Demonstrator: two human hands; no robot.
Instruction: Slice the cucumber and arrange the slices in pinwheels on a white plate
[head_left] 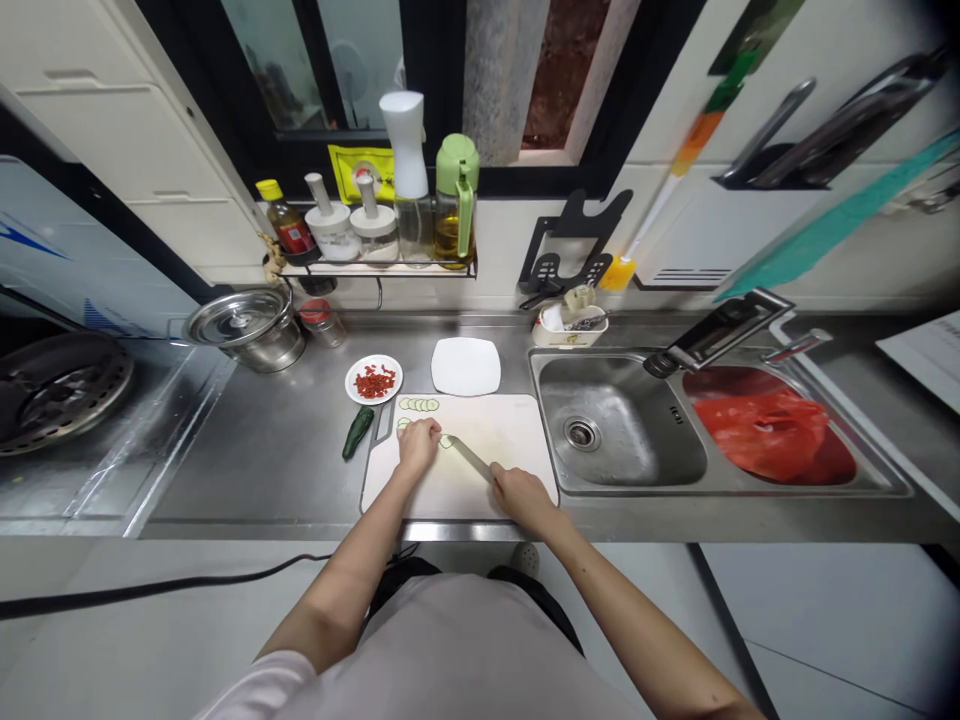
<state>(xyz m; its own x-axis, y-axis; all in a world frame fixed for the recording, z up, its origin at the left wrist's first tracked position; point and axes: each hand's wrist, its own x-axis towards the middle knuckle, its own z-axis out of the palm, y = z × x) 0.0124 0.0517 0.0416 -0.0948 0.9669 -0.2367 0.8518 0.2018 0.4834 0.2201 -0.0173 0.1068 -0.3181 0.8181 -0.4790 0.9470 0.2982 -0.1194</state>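
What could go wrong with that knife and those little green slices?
The knife in the right hand has its tip close to the fingers of the left hand, so a slip might nick them. The row of cucumber slices lies near the far edge of the cutting board, so a bump could knock some off.

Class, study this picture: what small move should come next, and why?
Probably, the left hand should draw over the slice at the tip of the knife: it lies apart, while other slices form a row on the cutting board.
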